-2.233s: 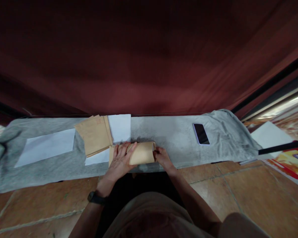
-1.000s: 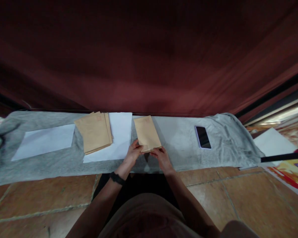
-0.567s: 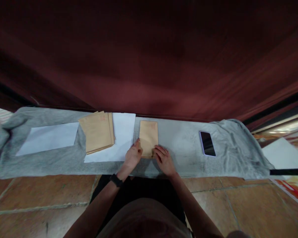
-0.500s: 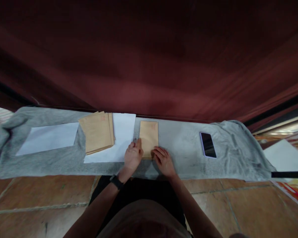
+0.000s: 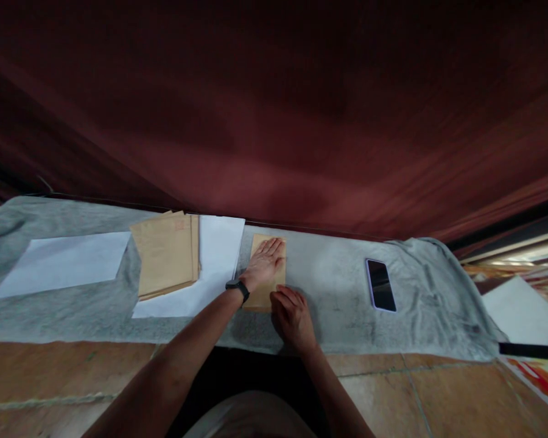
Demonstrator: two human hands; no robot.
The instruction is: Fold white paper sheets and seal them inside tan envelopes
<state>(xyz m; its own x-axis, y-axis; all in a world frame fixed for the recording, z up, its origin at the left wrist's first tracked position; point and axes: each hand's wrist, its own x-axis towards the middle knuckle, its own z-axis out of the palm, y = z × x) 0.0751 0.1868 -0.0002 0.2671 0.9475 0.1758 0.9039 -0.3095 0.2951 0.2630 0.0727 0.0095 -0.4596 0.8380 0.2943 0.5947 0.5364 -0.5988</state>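
Observation:
A brown paper envelope [image 5: 259, 300] lies upright in front of me on the grey cloth [image 5: 333, 304]. My left hand [image 5: 265, 260], with a dark watch on the wrist, rests flat across its upper half, fingers stretched toward the top right corner. At the lower right edge, my right hand [image 5: 295, 313] has its fingers curled together and holds the envelope's side; the thumb is partly hidden. To the left, a stack of brown envelopes [image 5: 167, 255] overlaps white paper [image 5: 219, 243].
Another white sheet [image 5: 64, 263] lies farther left on the cloth. On the right is a phone [image 5: 382, 286] with a dark screen. A dark red surface [image 5: 274, 152] rises behind the cloth-covered strip. Tiled floor [image 5: 466, 395] shows below.
My left hand has moved from the envelope's left edge up onto its face and flattened out. My right hand stays at the right edge, its fingers more curled. The view has shifted slightly.

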